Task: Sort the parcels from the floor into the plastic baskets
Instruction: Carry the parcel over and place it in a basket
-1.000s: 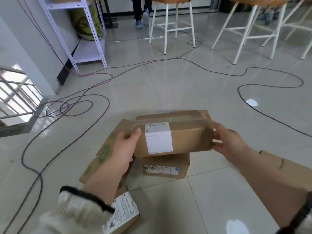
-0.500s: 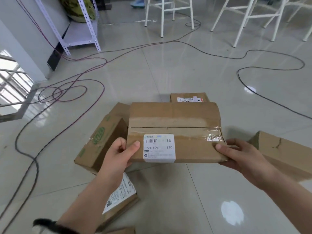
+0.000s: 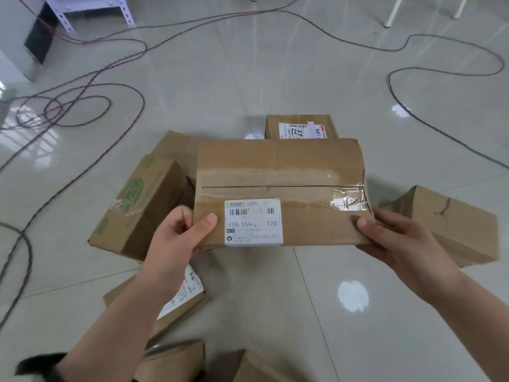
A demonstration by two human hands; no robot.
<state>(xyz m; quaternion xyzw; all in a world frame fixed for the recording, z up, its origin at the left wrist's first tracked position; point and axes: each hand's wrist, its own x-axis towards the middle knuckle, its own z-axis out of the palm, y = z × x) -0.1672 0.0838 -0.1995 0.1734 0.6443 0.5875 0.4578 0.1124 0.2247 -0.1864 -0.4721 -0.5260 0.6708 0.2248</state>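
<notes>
Brings parcel (image 3: pixel 281 175) closer than before, grips its short ends in left hand (image 3: pixel 176 238) and right hand (image 3: pixel 399 238), long axis crosswise, neither nearer.

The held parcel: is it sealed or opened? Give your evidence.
Sealed. Clear tape runs over the closed flap seam of the parcel.
</notes>
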